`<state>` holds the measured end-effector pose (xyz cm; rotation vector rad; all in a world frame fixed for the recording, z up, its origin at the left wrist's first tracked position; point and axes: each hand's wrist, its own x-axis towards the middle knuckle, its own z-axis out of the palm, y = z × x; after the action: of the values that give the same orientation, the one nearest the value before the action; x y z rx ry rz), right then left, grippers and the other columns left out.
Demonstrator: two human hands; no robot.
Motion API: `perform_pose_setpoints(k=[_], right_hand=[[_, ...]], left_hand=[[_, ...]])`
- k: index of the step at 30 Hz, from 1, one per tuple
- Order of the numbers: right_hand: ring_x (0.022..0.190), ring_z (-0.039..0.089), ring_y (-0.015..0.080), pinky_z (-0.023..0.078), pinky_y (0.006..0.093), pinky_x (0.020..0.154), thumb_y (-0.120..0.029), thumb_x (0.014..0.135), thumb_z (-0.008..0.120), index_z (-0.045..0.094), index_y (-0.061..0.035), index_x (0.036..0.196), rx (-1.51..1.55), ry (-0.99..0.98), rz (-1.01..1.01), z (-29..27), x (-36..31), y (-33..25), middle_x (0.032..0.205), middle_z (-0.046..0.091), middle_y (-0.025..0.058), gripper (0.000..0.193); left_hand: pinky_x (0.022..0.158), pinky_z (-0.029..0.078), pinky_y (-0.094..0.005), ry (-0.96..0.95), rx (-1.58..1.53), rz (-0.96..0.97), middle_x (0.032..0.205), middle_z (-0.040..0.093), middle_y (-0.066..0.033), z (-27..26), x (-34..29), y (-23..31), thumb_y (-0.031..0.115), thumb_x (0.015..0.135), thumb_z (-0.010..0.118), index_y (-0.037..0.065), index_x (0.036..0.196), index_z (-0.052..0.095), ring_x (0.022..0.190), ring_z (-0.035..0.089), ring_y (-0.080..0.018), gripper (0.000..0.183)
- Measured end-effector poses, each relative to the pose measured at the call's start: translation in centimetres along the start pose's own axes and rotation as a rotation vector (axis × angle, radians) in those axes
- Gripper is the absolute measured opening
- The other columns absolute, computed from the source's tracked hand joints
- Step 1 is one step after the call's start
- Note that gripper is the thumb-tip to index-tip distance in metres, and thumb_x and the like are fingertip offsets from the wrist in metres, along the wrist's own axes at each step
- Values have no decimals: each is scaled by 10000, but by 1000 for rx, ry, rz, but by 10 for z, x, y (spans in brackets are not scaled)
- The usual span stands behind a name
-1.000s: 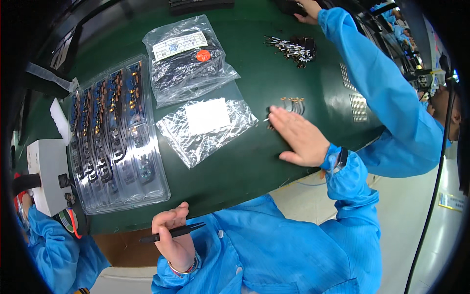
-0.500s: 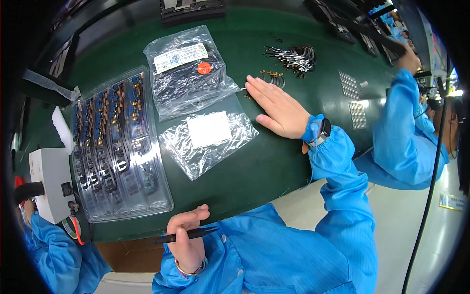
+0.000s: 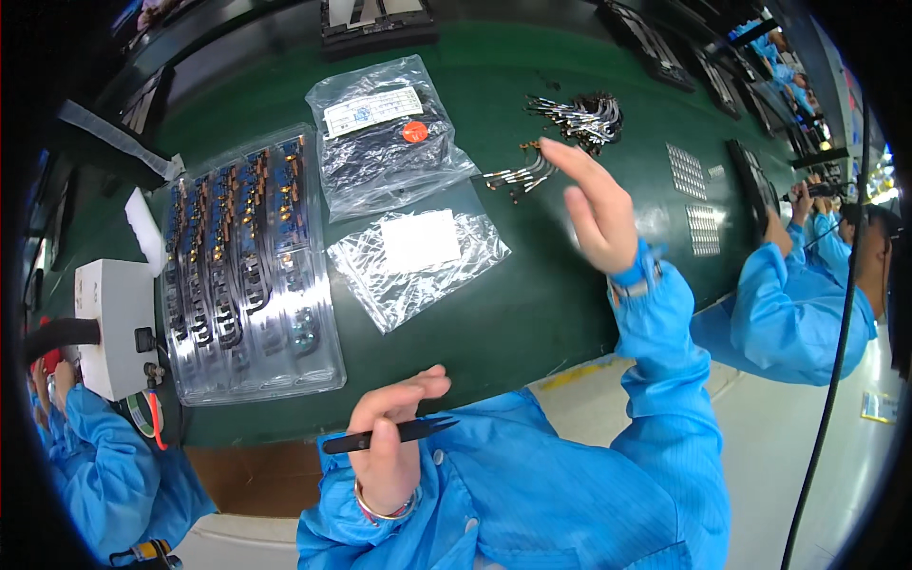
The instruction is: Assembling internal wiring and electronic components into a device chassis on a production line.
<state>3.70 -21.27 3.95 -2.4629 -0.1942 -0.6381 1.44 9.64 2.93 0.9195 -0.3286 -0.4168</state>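
Note:
In the foreground my left hand (image 3: 388, 445) has its fingers curled, with black tweezers (image 3: 385, 435) held across the palm by the thumb, their tips pointing right. My right hand (image 3: 608, 211) is held out over the green table, fingers extended and thumb apart, with nothing in it. Just beyond its fingertips lies a small group of short dark cables (image 3: 528, 175) with pale sleeves and copper-coloured ends. Behind them is a bigger pile of similar cables (image 3: 591, 122). Left of the right hand rest a clear bag with a white label (image 3: 420, 241) and a fuller bag of dark parts (image 3: 380, 163).
A clear plastic tray (image 3: 332, 370) with rows of small circuit parts lies on the left, beside a grey-white box (image 3: 116, 328). Two sheets of small silver pieces (image 3: 704, 231) lie to the right. Co-workers in blue sit at either side, one at a dark device (image 3: 752, 182).
My right hand has lifted and drawn back to the right, uncovering the small cable group. My left hand has shifted slightly up and right with the tweezers. The right-hand co-worker's arm has lowered.

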Motion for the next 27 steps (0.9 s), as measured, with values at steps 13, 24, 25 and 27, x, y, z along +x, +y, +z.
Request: perform_pose_setpoints(k=[13, 24, 25, 27], right_hand=[[834, 577, 332, 474, 392, 731, -79, 740, 637, 562, -56, 1012, 249, -341, 136, 15, -43, -112, 931, 587, 122, 283], [666, 465, 77, 409, 217, 607, -69, 934, 437, 447, 7, 1094, 501, 201, 169, 32, -20, -33, 815, 530, 33, 178], [673, 459, 76, 404, 213, 610, -75, 938, 433, 441, 4, 1099, 522, 226, 151, 35, -19, -34, 822, 524, 34, 180], [679, 454, 76, 398, 209, 614, -82, 942, 429, 435, 2, 1104, 552, 244, 123, 39, -14, -37, 829, 518, 34, 183]], left_hand=[[1049, 229, -502, -315, 1039, 49, 1444, 223, -230, 26, 28, -9, 431, 830, 579, 15, 1354, 364, 1343, 204, -382, 702], [985, 302, -507, -214, 1924, 281, 1289, 483, -86, -5, -5, -25, 320, 774, 647, 51, 1232, 505, 1175, 464, -218, 550], [980, 313, -496, -205, 1865, 351, 1232, 519, -77, -10, -5, -25, 253, 770, 658, 52, 1177, 538, 1136, 495, -223, 470], [881, 431, -414, -160, 1713, 541, 989, 617, -75, -16, -2, -20, 56, 755, 668, 41, 1028, 604, 939, 608, -220, 281]])
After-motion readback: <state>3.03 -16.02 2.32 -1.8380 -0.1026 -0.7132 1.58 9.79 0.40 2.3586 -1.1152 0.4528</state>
